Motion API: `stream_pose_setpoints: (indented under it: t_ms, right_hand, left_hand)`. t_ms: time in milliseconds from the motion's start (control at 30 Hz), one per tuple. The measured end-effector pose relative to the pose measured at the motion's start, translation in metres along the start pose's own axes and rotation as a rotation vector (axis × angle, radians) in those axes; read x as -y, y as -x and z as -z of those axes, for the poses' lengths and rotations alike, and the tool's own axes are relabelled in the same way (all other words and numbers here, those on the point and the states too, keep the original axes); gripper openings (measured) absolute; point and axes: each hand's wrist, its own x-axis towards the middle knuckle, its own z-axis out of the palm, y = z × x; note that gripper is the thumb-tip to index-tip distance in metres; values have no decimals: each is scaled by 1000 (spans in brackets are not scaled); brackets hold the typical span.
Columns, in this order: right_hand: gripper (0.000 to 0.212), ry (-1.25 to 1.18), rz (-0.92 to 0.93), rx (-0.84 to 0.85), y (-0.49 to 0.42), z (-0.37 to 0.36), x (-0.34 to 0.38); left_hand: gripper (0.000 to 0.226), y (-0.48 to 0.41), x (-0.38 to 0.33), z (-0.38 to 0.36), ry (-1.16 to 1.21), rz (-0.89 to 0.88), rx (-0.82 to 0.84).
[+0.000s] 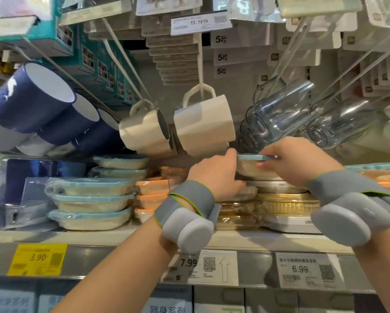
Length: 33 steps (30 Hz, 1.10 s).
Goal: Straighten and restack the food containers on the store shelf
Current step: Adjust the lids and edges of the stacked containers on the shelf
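Observation:
A cream food container with a blue lid [249, 165] sits on top of a mixed stack at the shelf's middle. My left hand [216, 175] grips its left side and my right hand [295, 162] holds its right rim, fingers over the lid. Under it lie a grey-lidded container [277, 185] and gold-coloured containers [286, 204]. To the left stands a neat stack of three blue-lidded containers [90, 203], with two more [121, 167] behind. Orange-lidded containers [152, 192] are stacked between, partly hidden by my left wrist.
White mugs [203, 125] and clear glass mugs [282, 114] hang from hooks just above my hands. Blue mugs [33, 98] hang at the left. The shelf's front edge [121, 260] carries price tags. More orange and blue containers [383, 175] sit at the far right.

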Motion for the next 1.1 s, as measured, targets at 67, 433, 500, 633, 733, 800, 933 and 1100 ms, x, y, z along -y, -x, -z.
stream_pose_setpoints:
  t_ms: [67, 433, 500, 633, 733, 800, 933, 1100]
  right_hand:
    - [24, -25, 60, -18, 2, 1, 16]
    - [29, -251, 171, -88, 1, -21, 77]
    - [36, -281, 160, -53, 1, -27, 89]
    - [37, -298, 187, -1, -4, -36, 116]
    - [35, -278, 243, 36, -12, -39, 146]
    - [34, -237, 271, 66, -19, -41, 165]
    - [33, -165, 325, 209, -32, -58, 201]
    - [35, -154, 313, 276, -41, -81, 218]
  left_hand:
    - [43, 4, 6, 8, -56, -2, -135]
    - [29, 42, 76, 52, -100, 89, -251]
    - [19, 50, 98, 58, -101, 135, -288]
    - [27, 62, 134, 72, -54, 221, -314]
    - [33, 72, 162, 77, -28, 290, -334]
    - [32, 75, 179, 75, -31, 331, -377]
    - [34, 80, 208, 68, -154, 480, -328]
    - [39, 77, 228, 61, -219, 608, -19]
